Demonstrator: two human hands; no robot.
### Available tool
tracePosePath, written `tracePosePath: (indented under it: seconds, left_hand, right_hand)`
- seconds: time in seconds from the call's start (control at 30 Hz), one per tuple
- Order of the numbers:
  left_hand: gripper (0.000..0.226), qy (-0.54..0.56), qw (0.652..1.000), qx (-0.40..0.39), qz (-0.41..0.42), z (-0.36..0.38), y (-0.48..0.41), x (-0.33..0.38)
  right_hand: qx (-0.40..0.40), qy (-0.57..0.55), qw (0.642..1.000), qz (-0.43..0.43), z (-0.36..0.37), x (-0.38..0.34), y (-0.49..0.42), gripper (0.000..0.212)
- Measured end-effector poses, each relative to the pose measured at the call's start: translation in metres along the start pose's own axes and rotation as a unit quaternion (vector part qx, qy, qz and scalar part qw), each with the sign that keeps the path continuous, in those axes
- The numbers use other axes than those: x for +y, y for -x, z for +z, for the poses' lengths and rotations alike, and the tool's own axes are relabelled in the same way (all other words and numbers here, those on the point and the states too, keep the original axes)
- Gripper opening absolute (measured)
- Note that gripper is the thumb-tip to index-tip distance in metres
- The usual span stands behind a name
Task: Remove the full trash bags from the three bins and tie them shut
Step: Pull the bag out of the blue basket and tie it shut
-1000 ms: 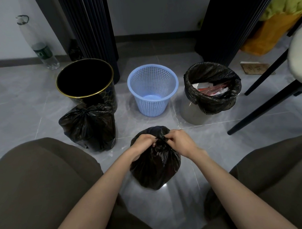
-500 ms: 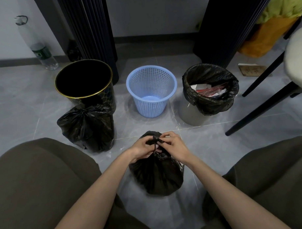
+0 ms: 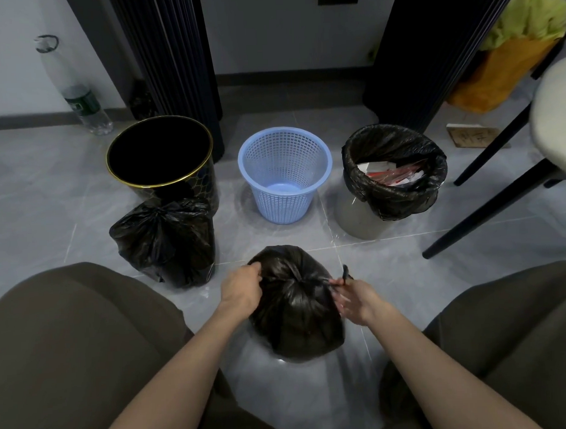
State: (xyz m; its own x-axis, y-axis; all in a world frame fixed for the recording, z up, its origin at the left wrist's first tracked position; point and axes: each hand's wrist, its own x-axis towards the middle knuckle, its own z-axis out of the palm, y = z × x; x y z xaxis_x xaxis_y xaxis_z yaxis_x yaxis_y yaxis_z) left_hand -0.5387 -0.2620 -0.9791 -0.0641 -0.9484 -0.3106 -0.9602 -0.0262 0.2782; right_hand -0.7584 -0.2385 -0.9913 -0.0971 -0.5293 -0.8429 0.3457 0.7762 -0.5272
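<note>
A black trash bag (image 3: 294, 313) sits on the floor between my knees, its top gathered into a knot. My left hand (image 3: 241, 288) grips one end of the bag's top on the left. My right hand (image 3: 355, 300) pinches the other end, stretched out to the right. A tied black bag (image 3: 164, 242) stands at the left in front of the black gold-rimmed bin (image 3: 161, 154), which holds nothing I can see. The blue mesh basket (image 3: 285, 172) in the middle is bare inside. The grey bin (image 3: 394, 178) at the right has a black liner holding paper and red wrappers.
Dark chair legs (image 3: 486, 204) slant across the floor at the right, under a pale seat (image 3: 557, 115). A plastic bottle (image 3: 75, 90) leans on the wall at the back left. Two dark ribbed columns (image 3: 173, 57) stand behind the bins. An orange and yellow bundle (image 3: 507, 65) lies back right.
My hands were close together over the bag's top; now they have pulled apart, left and right, drawing the ends tight. The view has tilted slightly.
</note>
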Motion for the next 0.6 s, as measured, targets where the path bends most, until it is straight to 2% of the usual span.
tracePosePath:
  seconds: [0.07,0.17,0.23,0.3,0.37,0.43,0.5,0.6]
  left_hand:
    - [0.011,0.055,0.998,-0.024,-0.018,0.007,0.0,-0.001]
    - [0.025,0.218,0.974,-0.051,-0.047,0.0,-0.016,0.005]
    - [0.025,0.379,0.918,-0.086,-0.077,-0.009,-0.021,0.017]
    - [0.023,0.527,0.836,-0.121,-0.096,-0.013,-0.02,0.031]
    - [0.024,0.622,0.765,-0.135,-0.097,-0.011,-0.016,0.04]
    - [0.025,0.682,0.713,-0.126,-0.103,-0.007,-0.014,0.042]
    - [0.026,0.7,0.697,-0.113,-0.107,-0.005,-0.015,0.042]
    - [0.028,0.684,0.71,-0.116,-0.118,0.002,-0.015,0.041]
  right_hand:
    - [0.007,-0.03,0.999,0.018,0.0,0.002,0.002,0.043]
    - [-0.017,-0.089,0.995,-0.045,0.012,-0.01,0.005,0.035]
    - [-0.042,-0.117,0.991,-0.058,0.018,-0.016,0.006,0.034]
    - [-0.057,-0.103,0.991,-0.067,0.025,-0.016,0.007,0.033]
    - [-0.064,-0.089,0.991,-0.081,0.031,-0.015,0.008,0.034]
    - [-0.063,-0.09,0.99,-0.091,0.035,-0.014,0.01,0.036]
    - [-0.058,-0.087,0.99,-0.096,0.034,-0.014,0.009,0.035]
    - [-0.049,-0.086,0.992,-0.08,0.033,-0.011,0.006,0.035]
